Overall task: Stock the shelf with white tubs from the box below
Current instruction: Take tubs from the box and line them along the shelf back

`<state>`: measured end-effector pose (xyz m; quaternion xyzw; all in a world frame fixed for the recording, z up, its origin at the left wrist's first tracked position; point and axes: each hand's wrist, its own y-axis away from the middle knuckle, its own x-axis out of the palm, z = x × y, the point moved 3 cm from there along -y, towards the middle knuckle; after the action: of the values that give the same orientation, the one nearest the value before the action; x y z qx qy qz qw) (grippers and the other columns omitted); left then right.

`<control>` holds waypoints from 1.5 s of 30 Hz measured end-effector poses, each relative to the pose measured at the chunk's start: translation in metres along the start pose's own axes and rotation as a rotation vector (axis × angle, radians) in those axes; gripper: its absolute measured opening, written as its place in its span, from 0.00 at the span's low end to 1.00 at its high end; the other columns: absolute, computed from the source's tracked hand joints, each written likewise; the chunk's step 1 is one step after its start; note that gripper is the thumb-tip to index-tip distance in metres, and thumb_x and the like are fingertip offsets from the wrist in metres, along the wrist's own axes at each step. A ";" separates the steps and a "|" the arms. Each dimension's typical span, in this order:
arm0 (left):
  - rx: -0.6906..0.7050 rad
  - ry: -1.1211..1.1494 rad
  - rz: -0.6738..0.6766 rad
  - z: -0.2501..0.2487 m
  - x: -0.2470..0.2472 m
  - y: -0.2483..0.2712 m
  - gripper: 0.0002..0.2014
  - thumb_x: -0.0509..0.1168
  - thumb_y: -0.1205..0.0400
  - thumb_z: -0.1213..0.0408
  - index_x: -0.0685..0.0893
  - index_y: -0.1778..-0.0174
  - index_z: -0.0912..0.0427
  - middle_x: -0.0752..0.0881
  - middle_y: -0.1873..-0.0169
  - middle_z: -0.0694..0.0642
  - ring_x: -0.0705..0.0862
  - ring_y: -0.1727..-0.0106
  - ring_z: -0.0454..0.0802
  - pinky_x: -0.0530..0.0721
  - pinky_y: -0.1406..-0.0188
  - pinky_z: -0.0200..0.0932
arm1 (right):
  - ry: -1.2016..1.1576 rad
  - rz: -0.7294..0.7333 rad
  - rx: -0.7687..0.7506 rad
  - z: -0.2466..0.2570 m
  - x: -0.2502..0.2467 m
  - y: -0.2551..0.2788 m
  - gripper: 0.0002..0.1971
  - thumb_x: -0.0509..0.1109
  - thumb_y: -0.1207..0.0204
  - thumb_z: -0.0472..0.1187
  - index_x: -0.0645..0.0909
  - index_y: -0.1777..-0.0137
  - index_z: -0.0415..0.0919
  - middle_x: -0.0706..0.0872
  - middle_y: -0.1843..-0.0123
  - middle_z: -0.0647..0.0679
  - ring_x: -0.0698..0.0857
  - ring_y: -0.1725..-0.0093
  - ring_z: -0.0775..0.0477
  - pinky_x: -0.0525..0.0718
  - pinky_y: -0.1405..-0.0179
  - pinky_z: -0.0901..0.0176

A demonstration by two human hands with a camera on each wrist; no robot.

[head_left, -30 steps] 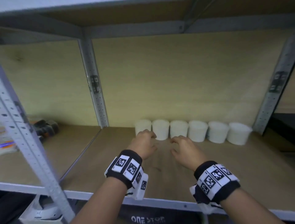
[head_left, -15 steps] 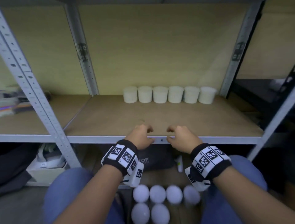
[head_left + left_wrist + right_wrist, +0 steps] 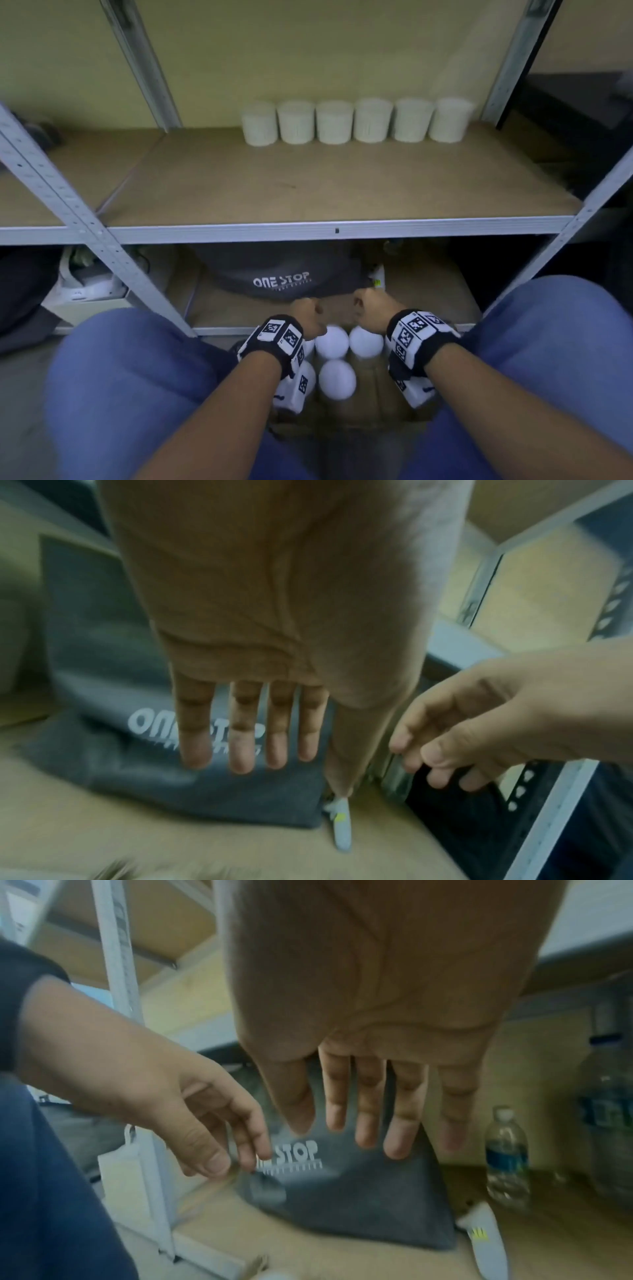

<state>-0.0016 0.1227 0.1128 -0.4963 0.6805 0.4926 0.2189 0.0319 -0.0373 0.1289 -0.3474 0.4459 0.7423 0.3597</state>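
Observation:
Several white tubs [image 3: 354, 120] stand in a row at the back of the wooden shelf [image 3: 308, 185]. More white tubs [image 3: 337, 379] sit in a cardboard box [image 3: 373, 407] on the floor between my knees. My left hand [image 3: 306, 317] and right hand [image 3: 371, 308] hover side by side just above the box's far end, both empty. In the left wrist view my left hand [image 3: 250, 739] has its fingers straight and spread. In the right wrist view my right hand [image 3: 369, 1118] is likewise flat, fingers extended.
A grey bag [image 3: 281, 274] printed "ONE STOP" lies on the bottom shelf behind the box, with a small white tube [image 3: 376, 277] beside it. Water bottles [image 3: 507, 1156] stand to the right. Grey steel uprights [image 3: 85, 222] frame the shelf. My blue-clad knees [image 3: 130, 387] flank the box.
Both hands have dropped from the shelf's front edge down to just above the box of tubs. My view has tilted downward.

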 end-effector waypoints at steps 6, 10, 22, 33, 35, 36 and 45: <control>-0.051 -0.223 0.121 0.026 0.055 -0.029 0.20 0.69 0.27 0.57 0.83 0.39 0.57 0.86 0.39 0.58 0.83 0.38 0.57 0.78 0.38 0.47 | 0.003 0.141 0.045 -0.022 0.072 -0.034 0.23 0.69 0.28 0.47 0.78 0.33 0.42 0.83 0.34 0.43 0.82 0.36 0.39 0.81 0.36 0.51; -0.126 -0.194 0.227 0.046 0.083 -0.045 0.34 0.70 0.23 0.57 0.68 0.22 0.60 0.68 0.22 0.61 0.67 0.21 0.59 0.65 0.20 0.50 | 0.008 0.219 0.089 -0.032 0.115 -0.044 0.28 0.69 0.26 0.51 0.72 0.27 0.42 0.78 0.30 0.42 0.79 0.33 0.39 0.79 0.34 0.52; -0.221 -0.165 0.104 0.103 0.162 -0.051 0.36 0.71 0.29 0.50 0.63 0.26 0.46 0.64 0.27 0.55 0.74 0.33 0.63 0.77 0.33 0.56 | 0.220 0.279 0.050 -0.041 0.197 -0.065 0.43 0.72 0.40 0.64 0.63 0.24 0.57 0.63 0.22 0.43 0.64 0.22 0.34 0.66 0.24 0.35; -0.209 -0.340 0.028 0.105 0.179 -0.064 0.33 0.84 0.59 0.57 0.88 0.55 0.44 0.88 0.52 0.56 0.81 0.77 0.54 0.79 0.81 0.38 | 0.034 0.214 0.131 -0.029 0.245 -0.071 0.46 0.72 0.38 0.65 0.61 0.21 0.50 0.71 0.25 0.42 0.73 0.29 0.38 0.71 0.27 0.41; -0.219 -0.335 0.030 0.103 0.175 -0.059 0.35 0.84 0.56 0.57 0.87 0.50 0.45 0.86 0.49 0.57 0.83 0.72 0.55 0.81 0.77 0.41 | 0.039 0.245 0.174 -0.028 0.245 -0.074 0.45 0.72 0.36 0.61 0.58 0.20 0.52 0.69 0.24 0.40 0.73 0.28 0.37 0.72 0.28 0.41; -0.232 -0.333 0.042 0.102 0.173 -0.056 0.35 0.83 0.50 0.57 0.85 0.45 0.45 0.84 0.44 0.58 0.85 0.66 0.57 0.84 0.73 0.43 | 0.019 0.258 0.181 -0.028 0.242 -0.074 0.42 0.72 0.33 0.58 0.59 0.20 0.52 0.68 0.24 0.40 0.72 0.28 0.36 0.72 0.28 0.42; -0.309 -0.136 0.225 0.086 0.153 -0.053 0.45 0.76 0.32 0.48 0.57 0.24 0.42 0.60 0.25 0.57 0.65 0.25 0.66 0.75 0.30 0.64 | 0.034 0.288 0.202 -0.035 0.193 -0.057 0.29 0.71 0.37 0.55 0.67 0.35 0.56 0.72 0.32 0.41 0.75 0.33 0.34 0.76 0.33 0.41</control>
<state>-0.0339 0.1276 -0.0673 -0.4105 0.6317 0.6448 0.1291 -0.0094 -0.0061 -0.0686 -0.2545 0.5696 0.7315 0.2751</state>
